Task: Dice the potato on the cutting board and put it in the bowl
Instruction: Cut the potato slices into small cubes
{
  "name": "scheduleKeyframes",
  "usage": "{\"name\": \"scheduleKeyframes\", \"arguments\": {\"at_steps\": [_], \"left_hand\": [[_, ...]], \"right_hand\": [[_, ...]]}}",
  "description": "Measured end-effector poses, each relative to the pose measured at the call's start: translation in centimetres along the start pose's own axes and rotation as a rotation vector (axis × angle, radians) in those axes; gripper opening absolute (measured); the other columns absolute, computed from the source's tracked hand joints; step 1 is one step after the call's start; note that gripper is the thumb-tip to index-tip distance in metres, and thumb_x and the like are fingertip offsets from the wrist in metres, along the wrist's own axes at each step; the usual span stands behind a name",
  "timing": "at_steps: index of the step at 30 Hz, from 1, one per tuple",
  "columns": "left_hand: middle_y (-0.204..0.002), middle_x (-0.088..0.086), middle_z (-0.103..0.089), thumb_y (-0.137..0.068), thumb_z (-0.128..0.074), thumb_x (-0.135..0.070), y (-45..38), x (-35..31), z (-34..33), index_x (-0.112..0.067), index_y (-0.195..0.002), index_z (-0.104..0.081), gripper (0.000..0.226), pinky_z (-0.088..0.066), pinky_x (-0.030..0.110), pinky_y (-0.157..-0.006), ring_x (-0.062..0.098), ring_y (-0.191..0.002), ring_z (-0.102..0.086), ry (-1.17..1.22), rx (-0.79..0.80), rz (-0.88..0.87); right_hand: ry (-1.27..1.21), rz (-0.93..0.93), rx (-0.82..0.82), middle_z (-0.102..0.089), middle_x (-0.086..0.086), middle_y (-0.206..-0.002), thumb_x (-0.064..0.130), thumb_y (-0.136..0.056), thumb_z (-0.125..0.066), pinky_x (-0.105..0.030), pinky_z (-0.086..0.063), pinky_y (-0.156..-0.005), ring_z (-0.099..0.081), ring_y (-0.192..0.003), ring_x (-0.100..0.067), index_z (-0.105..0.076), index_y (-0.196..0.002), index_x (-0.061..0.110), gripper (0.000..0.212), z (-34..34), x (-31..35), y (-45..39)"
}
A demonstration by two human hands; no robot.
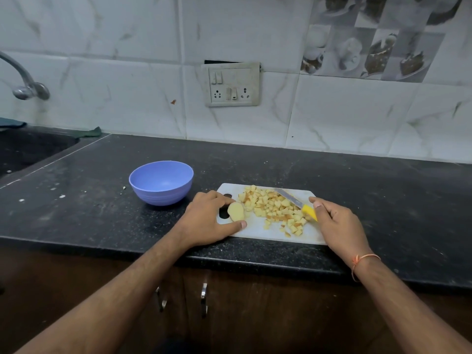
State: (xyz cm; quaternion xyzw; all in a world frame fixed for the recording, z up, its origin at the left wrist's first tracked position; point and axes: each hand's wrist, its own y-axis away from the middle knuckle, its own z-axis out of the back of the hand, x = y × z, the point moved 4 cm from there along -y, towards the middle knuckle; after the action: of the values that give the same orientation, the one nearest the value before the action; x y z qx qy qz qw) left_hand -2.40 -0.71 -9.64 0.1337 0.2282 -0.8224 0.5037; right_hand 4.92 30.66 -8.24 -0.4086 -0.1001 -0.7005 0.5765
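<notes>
left hand point(208, 217): fingertip and thumb pinch last potato slice point(236, 211), lower centre
right hand point(337, 221): fingers curled on yellow-handled knife point(297, 203)
advice: cut slice, tips tucked

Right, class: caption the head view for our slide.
Left hand holds potato end, right hand grips knife; bowl empty.

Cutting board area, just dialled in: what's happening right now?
A person is dicing a potato on the white cutting board. The left hand holds the last uncut potato piece at the board's left end. The right hand grips the yellow-handled knife, its blade lying over the pile of diced potato. The blue bowl beside the board holds nothing yet.
</notes>
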Motion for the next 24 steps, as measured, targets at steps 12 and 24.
{"name": "scheduleKeyframes", "arguments": {"at_steps": [12,24], "left_hand": [[-0.136,-0.025,-0.057,-0.072,-0.073,-0.082,0.7,0.7,-0.1,-0.043,-0.137,-0.063,0.076,-0.046,0.036,-0.112,0.002,-0.13,-0.049,0.095,-0.015,-0.043],[-0.144,-0.03,-0.056,-0.065,-0.088,-0.063,1.2,0.6,0.6,-0.041,-0.134,-0.064,0.076,-0.044,0.018,-0.103,-0.008,-0.127,-0.053,0.217,-0.011,-0.043]], "right_hand": [[-0.211,0.011,-0.017,-0.076,0.017,-0.11,0.046,-0.106,-0.05,-0.027,-0.055,-0.072,-0.068,-0.089,0.003,-0.073,-0.121,0.045,0.027,0.3,-0.1,0.6],[0.063,0.315,-0.054,-0.074,0.016,-0.071,0.063,-0.098,-0.052,-0.035,-0.051,-0.049,-0.063,-0.053,-0.008,-0.079,-0.11,0.038,0.039,-1.1,2.4,4.2]]}}
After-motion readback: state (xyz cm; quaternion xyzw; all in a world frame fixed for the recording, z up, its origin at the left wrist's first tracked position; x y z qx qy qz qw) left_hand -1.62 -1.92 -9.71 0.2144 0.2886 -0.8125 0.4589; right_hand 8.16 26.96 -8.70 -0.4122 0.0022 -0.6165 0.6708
